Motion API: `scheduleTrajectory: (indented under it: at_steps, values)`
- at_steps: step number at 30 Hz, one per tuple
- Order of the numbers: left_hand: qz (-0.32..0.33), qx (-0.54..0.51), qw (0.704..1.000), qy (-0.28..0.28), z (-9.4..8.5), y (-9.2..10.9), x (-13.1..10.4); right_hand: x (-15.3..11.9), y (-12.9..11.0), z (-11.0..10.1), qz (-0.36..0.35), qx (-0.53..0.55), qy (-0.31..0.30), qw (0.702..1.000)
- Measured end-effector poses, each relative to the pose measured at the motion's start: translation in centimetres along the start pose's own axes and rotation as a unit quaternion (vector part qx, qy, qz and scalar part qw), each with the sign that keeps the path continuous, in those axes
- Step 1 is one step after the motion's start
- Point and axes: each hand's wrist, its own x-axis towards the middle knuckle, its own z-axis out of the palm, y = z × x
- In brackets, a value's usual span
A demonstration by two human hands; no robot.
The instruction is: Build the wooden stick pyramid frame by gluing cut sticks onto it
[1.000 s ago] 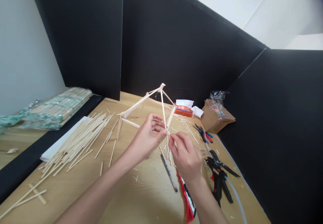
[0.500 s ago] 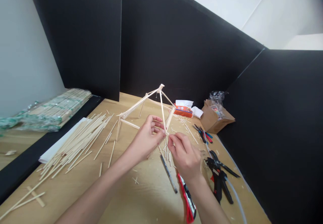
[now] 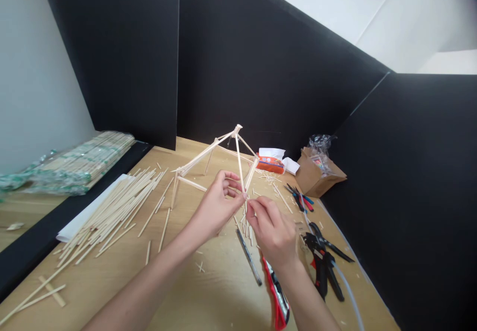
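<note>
A pale, peaked frame of thin wooden sticks (image 3: pixel 239 159) is mid-table, its near corner pinched by the left hand (image 3: pixel 221 199); the right hand's (image 3: pixel 274 224) fingertips close together just beside it, anything between them hidden. Loose sticks (image 3: pixel 115 211) flank it left, a pen (image 3: pixel 249 257) and knife (image 3: pixel 276 293) lie nearer, and black panels (image 3: pixel 261 62) bound the wooden table (image 3: pixel 208 296) behind and right.

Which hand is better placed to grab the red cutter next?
Probably the right hand: its wrist is just beside the red cutter, while the left hand is farther away, holding the stick frame.
</note>
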Motion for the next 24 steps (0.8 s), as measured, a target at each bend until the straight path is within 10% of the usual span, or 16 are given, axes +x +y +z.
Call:
scheduleTrajectory:
  at_steps: [24]
  values:
    - [-0.003,-0.007,1.0,0.0,-0.33,-0.47,0.09,-0.21,0.4,0.45,0.003,0.048,0.028,0.998]
